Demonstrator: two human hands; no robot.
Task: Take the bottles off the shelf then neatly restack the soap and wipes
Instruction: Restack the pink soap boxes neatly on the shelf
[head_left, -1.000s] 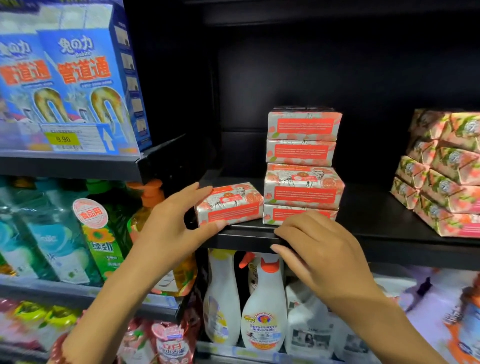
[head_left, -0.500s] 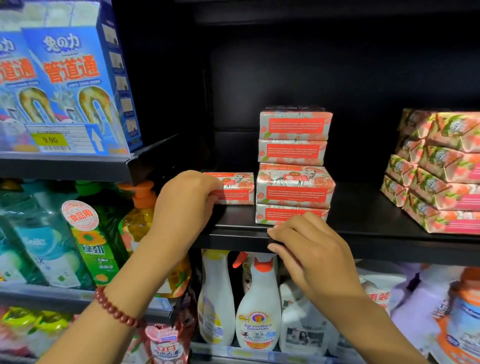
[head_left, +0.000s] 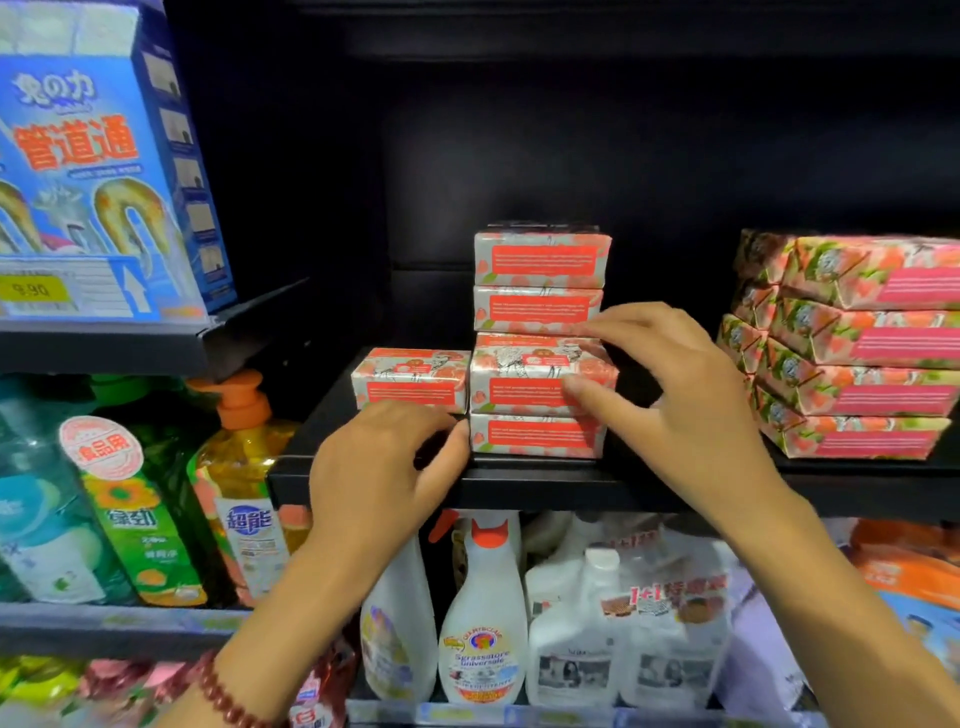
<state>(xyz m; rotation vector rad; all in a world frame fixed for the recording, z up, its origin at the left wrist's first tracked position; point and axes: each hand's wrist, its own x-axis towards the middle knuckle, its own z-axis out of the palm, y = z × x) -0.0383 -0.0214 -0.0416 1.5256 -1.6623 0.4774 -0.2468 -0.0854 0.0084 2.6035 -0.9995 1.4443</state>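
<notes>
Red bead bracelet (head_left: 223, 691) is seen on the left wrist, nearest the camera, well below and left of the soap stack (head_left: 539, 312). White spray bottles (head_left: 483, 623) are stood on the level under the soap stack, and dish liquid bottles (head_left: 244, 493) left of and below it. The soap stack, four boxes high, is set on the black shelf (head_left: 597, 488). The left hand (head_left: 384, 478) is placed at the shelf front, just left of the stack's base. Its fingers are curled narrow, with the thumb tip at the bottom box's lower left corner; whether anything is gripped cannot be told. A single soap box (head_left: 410, 384) is laid flat just left of the soap stack, behind the left fingers. The right hand (head_left: 675, 400) is held at the stack's right side. The wide soap box (head_left: 519, 382), second from the stack's bottom, is pinched between the thumb on its front face and the index finger at its top edge. Wipes packs (head_left: 857, 358) are piled, tilted, well right of the soap stack.
</notes>
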